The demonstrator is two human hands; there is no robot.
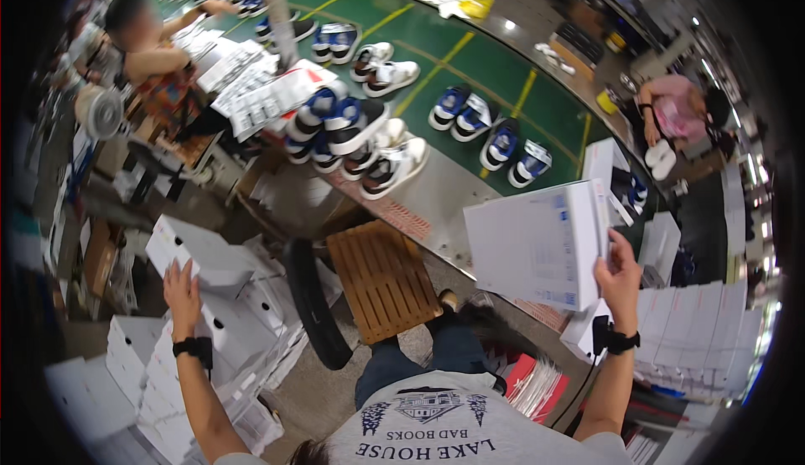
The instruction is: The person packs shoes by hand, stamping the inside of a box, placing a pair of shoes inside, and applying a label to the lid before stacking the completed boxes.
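Boxes [210,255] crowd the left, a seat [381,285] the middle. Gaps between shoes [500,142] on the table [423,106] seem narrower far off.

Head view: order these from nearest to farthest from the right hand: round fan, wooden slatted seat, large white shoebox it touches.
1. Large white shoebox: touching the right hand, on its left.
2. Wooden slatted seat: farther left, near mid-view.
3. Round fan: far upper left.

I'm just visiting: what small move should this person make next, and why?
Perhaps close the left hand on the white carton beside it: that hand is open right at the carton, while the right hand seems occupied, gripping the right edge of the large white box by the bench.
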